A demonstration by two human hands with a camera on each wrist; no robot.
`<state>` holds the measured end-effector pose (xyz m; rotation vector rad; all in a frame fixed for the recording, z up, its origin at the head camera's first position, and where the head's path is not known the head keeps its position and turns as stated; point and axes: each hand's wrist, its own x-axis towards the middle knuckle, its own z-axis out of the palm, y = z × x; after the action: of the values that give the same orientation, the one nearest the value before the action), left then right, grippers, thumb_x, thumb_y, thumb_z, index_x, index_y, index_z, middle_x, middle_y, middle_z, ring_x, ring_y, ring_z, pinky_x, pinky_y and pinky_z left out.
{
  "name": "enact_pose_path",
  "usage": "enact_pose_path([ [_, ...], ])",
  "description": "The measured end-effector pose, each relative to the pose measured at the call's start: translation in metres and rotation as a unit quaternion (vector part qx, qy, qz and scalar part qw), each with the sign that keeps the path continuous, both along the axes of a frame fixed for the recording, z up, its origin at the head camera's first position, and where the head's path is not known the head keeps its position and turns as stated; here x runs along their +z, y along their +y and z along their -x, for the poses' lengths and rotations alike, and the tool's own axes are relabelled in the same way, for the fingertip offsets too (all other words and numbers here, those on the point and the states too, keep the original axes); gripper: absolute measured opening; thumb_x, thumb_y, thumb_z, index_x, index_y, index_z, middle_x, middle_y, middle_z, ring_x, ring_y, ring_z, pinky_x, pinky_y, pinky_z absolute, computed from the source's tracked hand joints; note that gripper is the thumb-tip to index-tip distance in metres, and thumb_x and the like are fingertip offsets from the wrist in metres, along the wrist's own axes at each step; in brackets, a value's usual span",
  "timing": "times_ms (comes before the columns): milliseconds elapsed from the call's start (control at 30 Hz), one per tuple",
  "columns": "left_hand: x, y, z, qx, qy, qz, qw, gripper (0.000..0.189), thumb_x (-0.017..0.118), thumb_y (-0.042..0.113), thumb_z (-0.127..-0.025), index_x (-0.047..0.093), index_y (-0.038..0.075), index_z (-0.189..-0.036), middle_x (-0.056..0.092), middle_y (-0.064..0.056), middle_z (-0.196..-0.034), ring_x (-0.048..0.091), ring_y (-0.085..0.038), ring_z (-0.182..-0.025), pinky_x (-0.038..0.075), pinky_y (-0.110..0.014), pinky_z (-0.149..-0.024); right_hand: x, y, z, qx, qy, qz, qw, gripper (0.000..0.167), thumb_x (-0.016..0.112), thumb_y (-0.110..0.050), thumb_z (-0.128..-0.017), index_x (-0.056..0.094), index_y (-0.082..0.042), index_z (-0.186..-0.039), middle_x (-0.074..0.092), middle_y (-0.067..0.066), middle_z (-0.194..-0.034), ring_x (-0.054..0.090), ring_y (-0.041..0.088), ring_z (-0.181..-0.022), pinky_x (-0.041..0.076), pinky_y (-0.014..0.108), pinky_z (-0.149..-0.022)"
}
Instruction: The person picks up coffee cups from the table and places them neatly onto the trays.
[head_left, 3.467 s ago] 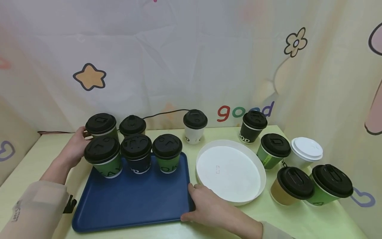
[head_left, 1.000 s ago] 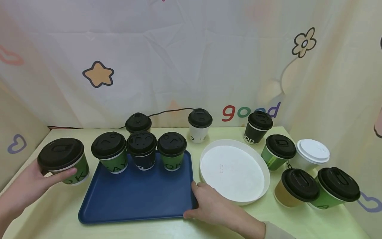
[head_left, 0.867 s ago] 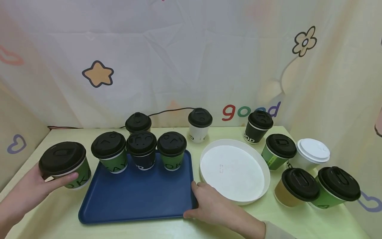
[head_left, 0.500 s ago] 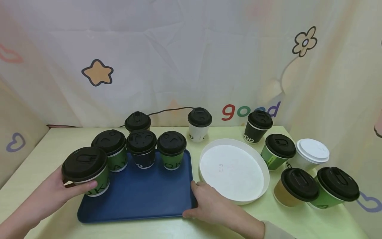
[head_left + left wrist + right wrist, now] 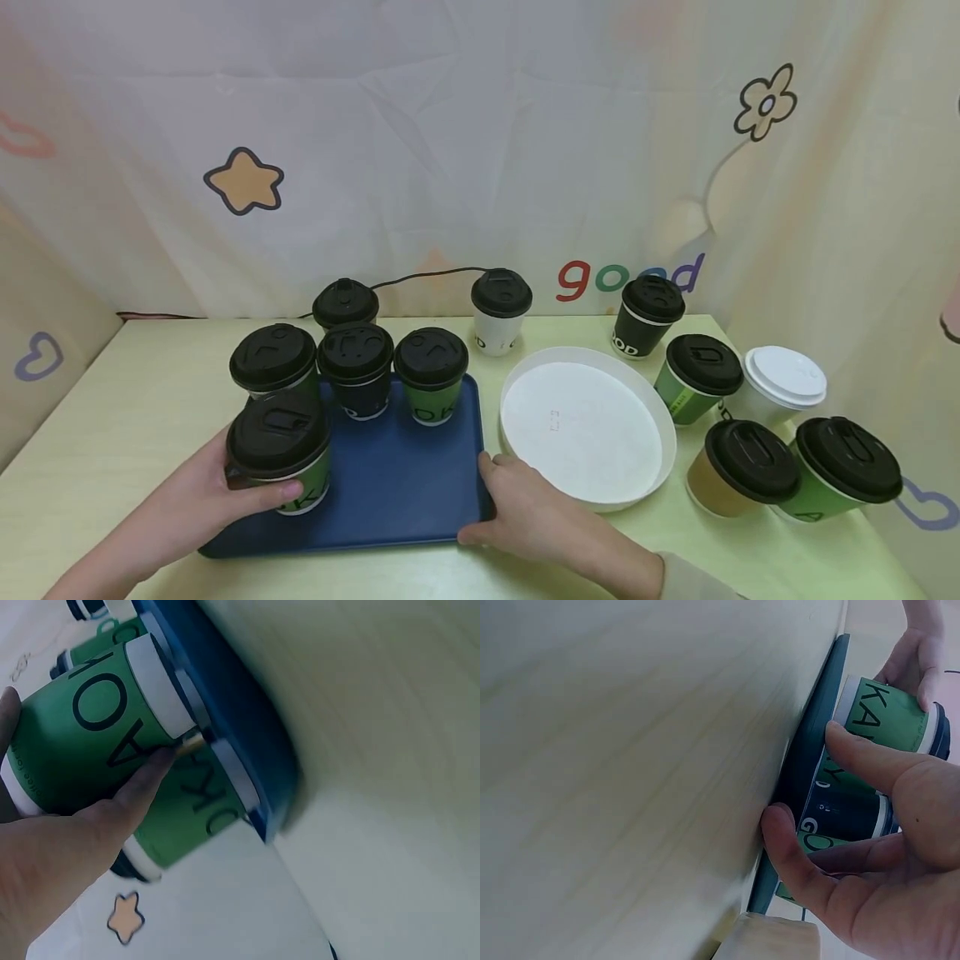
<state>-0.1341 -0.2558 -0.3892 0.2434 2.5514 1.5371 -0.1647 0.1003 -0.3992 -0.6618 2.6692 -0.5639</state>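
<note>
In the head view, most fingers of your left hand (image 5: 191,498) are hidden behind the gripped cup (image 5: 281,446), which blocks the base of the rear green cup (image 5: 273,358); your right sleeve (image 5: 692,578) is cut off below.

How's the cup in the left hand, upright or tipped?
Upright: the green cup has its black lid on top, base toward the blue tray.

Dish (image 5: 587,433) right of tray (image 5: 408,475), three cups (image 5: 356,371) at tray's rear

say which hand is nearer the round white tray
Right: the right hand is close beside the white tray, holding the blue tray; the left hand is farther off, gripping a green cup.
</note>
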Motion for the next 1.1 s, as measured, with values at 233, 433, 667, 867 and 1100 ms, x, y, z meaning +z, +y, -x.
enact_pose_path([
  [233,0.0,0.028,0.008,-0.046,0.015,-0.038,0.9981,0.075,0.083,0.021,-0.089,0.041,0.009,-0.149,0.061,-0.01,-0.131,0.065,-0.024,-0.113,0.053,-0.032,-0.09,0.0,0.0,0.0,0.005,0.007,0.0,1.0,0.096,0.089,-0.04,-0.08,0.045,0.015,-0.144,0.059,0.026,-0.132,0.06,0.03,-0.119,0.051,0.043,-0.098],
  [433,-0.001,0.054,0.013,-0.06,0.01,-0.015,0.9981,0.078,0.086,0.031,-0.085,0.043,0.016,-0.149,0.059,-0.004,-0.136,0.056,-0.027,-0.126,0.046,-0.052,-0.097,0.0,0.0,0.001,0.005,-0.002,-0.001,1.0,0.096,0.089,-0.041,-0.08,0.044,0.014,-0.146,0.058,0.026,-0.134,0.059,0.03,-0.121,0.051,0.042,-0.099],
  [667,-0.003,0.076,0.02,-0.076,0.003,-0.019,0.9969,0.078,0.088,0.034,-0.083,0.046,0.021,-0.147,0.057,-0.003,-0.137,0.051,-0.03,-0.13,0.044,-0.058,-0.099,0.0,0.0,0.001,0.008,0.006,-0.003,0.9999,0.096,0.089,-0.041,-0.08,0.045,0.014,-0.145,0.06,0.024,-0.13,0.06,0.028,-0.117,0.051,0.041,-0.097],
  [867,-0.009,0.089,0.027,-0.102,-0.01,-0.056,0.9932,0.081,0.089,0.03,-0.083,0.043,0.021,-0.149,0.047,-0.006,-0.148,0.046,-0.032,-0.136,0.043,-0.06,-0.102,0.001,0.001,0.001,0.01,0.007,0.002,0.9999,0.092,0.089,-0.04,-0.08,0.047,0.013,-0.143,0.061,0.022,-0.127,0.061,0.026,-0.113,0.052,0.04,-0.095],
  [1100,-0.014,0.105,0.034,-0.127,-0.005,-0.085,0.9883,0.084,0.088,0.027,-0.084,0.04,0.019,-0.152,0.046,-0.006,-0.15,0.045,-0.03,-0.137,0.042,-0.059,-0.104,0.0,0.002,0.001,0.013,0.012,0.016,0.9997,0.086,0.09,-0.039,-0.079,0.051,0.01,-0.138,0.063,0.016,-0.117,0.061,0.02,-0.101,0.053,0.038,-0.088],
])
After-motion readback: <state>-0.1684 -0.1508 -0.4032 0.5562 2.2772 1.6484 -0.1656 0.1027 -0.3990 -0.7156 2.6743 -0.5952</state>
